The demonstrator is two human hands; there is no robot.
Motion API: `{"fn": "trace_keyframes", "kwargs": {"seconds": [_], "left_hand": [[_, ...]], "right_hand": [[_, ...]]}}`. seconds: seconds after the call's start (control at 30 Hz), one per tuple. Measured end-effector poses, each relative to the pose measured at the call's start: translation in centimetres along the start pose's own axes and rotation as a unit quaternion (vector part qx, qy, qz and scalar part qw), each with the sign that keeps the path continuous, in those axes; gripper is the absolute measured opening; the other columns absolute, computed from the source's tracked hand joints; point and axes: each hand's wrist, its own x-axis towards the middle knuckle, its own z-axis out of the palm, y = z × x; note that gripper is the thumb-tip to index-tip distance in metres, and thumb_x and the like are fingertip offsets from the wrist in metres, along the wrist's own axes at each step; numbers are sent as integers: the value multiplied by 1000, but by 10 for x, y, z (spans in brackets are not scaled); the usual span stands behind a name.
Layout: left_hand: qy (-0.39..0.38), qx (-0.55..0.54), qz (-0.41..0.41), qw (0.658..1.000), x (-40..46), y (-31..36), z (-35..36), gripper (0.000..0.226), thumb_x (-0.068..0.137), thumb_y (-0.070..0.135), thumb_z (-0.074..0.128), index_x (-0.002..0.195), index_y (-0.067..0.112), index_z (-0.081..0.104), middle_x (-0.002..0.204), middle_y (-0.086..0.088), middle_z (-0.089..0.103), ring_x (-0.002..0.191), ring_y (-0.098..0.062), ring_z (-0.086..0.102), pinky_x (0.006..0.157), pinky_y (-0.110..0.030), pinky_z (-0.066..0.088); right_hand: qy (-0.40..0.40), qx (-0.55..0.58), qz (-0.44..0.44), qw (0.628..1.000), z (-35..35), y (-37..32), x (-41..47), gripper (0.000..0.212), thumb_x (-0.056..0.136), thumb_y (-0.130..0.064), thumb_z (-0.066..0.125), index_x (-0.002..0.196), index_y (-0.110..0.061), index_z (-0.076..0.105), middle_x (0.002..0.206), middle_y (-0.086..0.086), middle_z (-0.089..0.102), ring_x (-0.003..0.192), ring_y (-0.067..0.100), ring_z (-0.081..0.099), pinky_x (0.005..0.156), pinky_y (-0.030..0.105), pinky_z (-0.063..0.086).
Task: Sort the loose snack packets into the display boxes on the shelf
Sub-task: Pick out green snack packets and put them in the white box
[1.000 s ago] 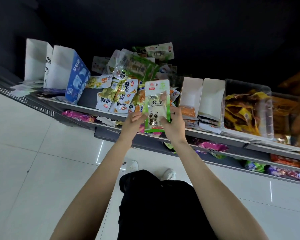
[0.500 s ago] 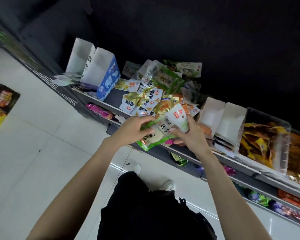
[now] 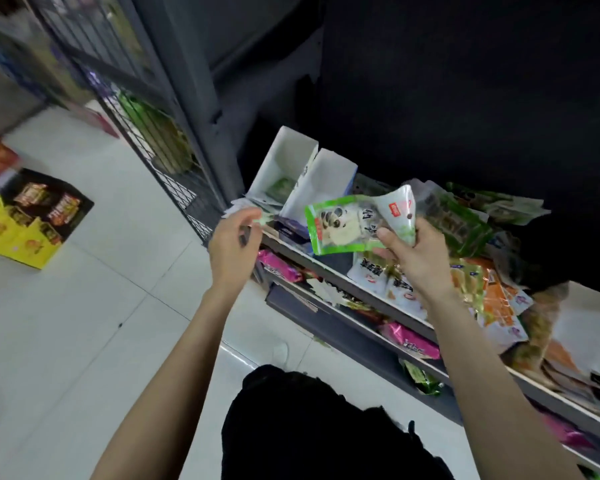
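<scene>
Where both hands had held the green panda packet (image 3: 343, 225), only the right hand (image 3: 409, 254) now pinched it, above the shelf's (image 3: 371, 294) front edge near the white display boxes (image 3: 321, 183). Left hand (image 3: 234, 242) had released, loosely curled, empty. Placement pending.

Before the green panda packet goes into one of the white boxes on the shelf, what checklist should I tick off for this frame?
1. Green panda packet gripped by the right hand: ok.
2. Left hand free to help: it seems to pinch a small pale scrap; cannot tell.
3. White boxes open on the side facing the person: ok.
4. Which box matches the packet: the far box shows something green inside, too blurred; cannot tell.
5. Packet flat for sliding in: its top is bent back; not ok.
6. Loose packets remain on the shelf: sorting not finished.
</scene>
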Motion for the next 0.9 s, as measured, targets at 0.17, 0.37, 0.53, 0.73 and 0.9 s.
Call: {"fn": "trace_keyframes", "kwargs": {"seconds": [0.17, 0.37, 0.53, 0.73, 0.9], "left_hand": [[-101, 121, 108, 982, 69, -44, -34, 36, 83, -2, 55, 110, 18, 66, 104, 1, 65, 93, -24, 59, 82, -31, 47], [-211, 314, 241, 894, 116, -57, -12, 28, 67, 14, 81, 93, 21, 71, 83, 4, 69, 70, -18, 65, 46, -27, 51], [-286, 397, 297, 820, 133, -65, 8, 35, 60, 8, 78, 88, 28, 73, 74, 10, 69, 61, -12, 63, 40, -19, 42], [-285, 377, 329, 818, 137, -77, 9, 38, 53, 10, 87, 82, 33, 74, 66, 14, 66, 55, -10, 60, 39, -19, 46], [-254, 287, 371, 846, 134, -77, -5, 34, 56, 11, 87, 84, 25, 75, 81, 9, 72, 64, -15, 63, 43, -23, 50]], "right_hand": [[66, -107, -66, 990, 87, -17, 62, 25, 87, -13, 66, 109, -6, 59, 88, 1, 65, 71, 10, 68, 67, 38, 59], [81, -395, -161, 901, 150, -20, 116, 25, 86, -11, 60, 108, 0, 57, 79, 13, 62, 70, 27, 59, 59, 27, 38], [-21, -493, -132, 860, 176, -20, 132, 14, 85, -6, 57, 98, -1, 56, 71, 13, 50, 69, 29, 51, 67, 31, 36], [5, -493, -191, 849, 180, -11, 135, 13, 78, 6, 54, 89, -1, 57, 73, 16, 56, 63, 29, 54, 62, 31, 41], [-120, -496, -156, 846, 190, 5, 124, 27, 91, -12, 58, 117, -10, 61, 105, 13, 67, 90, 28, 65, 76, 29, 47]]}}
